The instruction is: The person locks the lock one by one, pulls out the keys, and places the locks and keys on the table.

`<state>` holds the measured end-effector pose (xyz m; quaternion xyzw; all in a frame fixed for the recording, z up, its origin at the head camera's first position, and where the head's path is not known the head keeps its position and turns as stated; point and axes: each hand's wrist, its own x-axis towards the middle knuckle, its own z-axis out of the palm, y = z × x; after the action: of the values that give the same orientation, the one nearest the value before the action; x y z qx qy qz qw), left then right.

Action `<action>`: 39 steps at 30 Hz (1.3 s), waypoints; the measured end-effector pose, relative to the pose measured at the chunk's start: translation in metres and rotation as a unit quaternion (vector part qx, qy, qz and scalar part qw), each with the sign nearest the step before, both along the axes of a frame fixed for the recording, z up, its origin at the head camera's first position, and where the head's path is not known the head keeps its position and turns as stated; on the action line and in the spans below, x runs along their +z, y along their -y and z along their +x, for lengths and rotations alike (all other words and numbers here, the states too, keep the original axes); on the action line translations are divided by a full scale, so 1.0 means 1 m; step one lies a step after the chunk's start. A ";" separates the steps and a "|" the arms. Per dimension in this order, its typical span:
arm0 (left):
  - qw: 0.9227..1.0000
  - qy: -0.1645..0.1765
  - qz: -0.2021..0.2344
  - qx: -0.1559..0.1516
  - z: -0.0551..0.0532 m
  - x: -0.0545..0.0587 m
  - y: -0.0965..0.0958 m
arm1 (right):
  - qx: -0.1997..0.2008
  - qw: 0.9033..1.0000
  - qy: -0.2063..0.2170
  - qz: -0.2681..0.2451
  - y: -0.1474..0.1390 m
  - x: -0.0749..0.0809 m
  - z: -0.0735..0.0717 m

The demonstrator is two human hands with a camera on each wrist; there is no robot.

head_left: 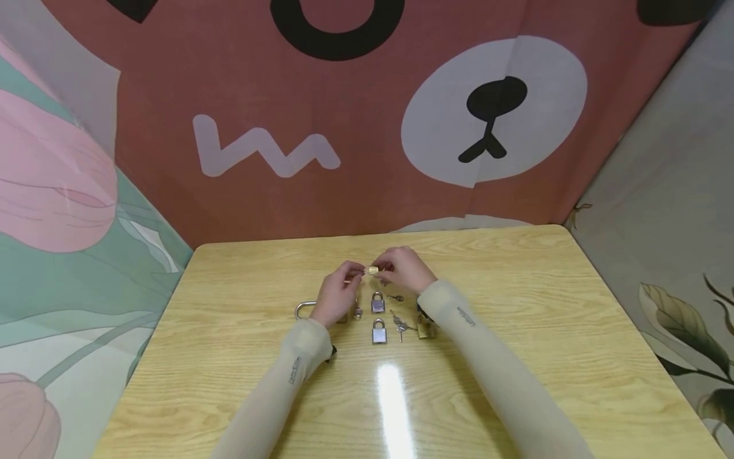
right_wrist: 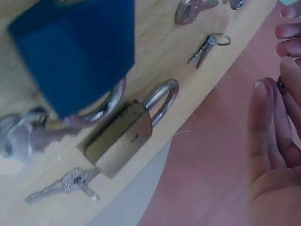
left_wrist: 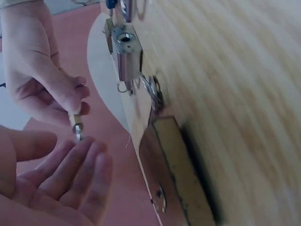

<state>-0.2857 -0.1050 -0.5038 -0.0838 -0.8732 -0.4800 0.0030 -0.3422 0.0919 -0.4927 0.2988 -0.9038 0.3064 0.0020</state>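
My right hand (head_left: 404, 271) pinches a small brass padlock (head_left: 372, 270) above the far middle of the table. In the left wrist view, the silvery end of this padlock (left_wrist: 75, 118) points down at the fingertips of my left hand (left_wrist: 66, 174). The left fingers are extended, their tips right at that end, with the thumb apart. Below the left hand lies a large padlock, its silver shackle (head_left: 304, 309) showing and its body partly covered. Two silver padlocks (head_left: 377, 305) lie one before the other near the middle. The right wrist view shows my right hand (right_wrist: 273, 150) at its right edge.
Keys (head_left: 401, 327) lie right of the silver padlocks, and others on a ring (head_left: 358, 312) to their left. A blue padlock (right_wrist: 80, 52) and a brass padlock (right_wrist: 124, 141) sit below the right forearm. A printed cloth (head_left: 344, 204) hangs behind the wooden table (head_left: 241, 382).
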 end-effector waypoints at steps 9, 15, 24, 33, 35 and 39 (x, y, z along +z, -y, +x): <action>0.987 0.061 -0.140 -0.046 0.004 -0.003 0.004 | 0.000 0.997 -0.002 0.078 0.015 -0.013 -0.002; 0.976 0.035 -0.195 -0.090 0.007 -0.007 0.001 | 0.005 0.993 -0.023 0.120 0.018 -0.018 -0.003; 0.963 0.021 -0.254 -0.088 0.013 -0.005 -0.005 | 0.005 0.991 -0.015 0.132 0.018 -0.019 -0.004; 0.961 0.002 -0.263 -0.082 0.012 -0.010 0.003 | 0.003 0.992 -0.031 0.125 0.016 -0.018 -0.002; 0.959 -0.015 -0.272 -0.075 0.012 -0.011 0.008 | -0.004 0.993 -0.030 0.118 0.014 -0.014 0.001; 0.953 -0.069 -0.288 -0.056 0.015 -0.006 0.023 | -0.033 0.993 -0.047 0.101 -0.001 0.000 0.010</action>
<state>-0.2708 -0.1280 -0.5095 -0.1631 -0.9660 -0.2002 0.0121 -0.3323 0.0925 -0.4931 0.2816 -0.9384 0.1986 0.0241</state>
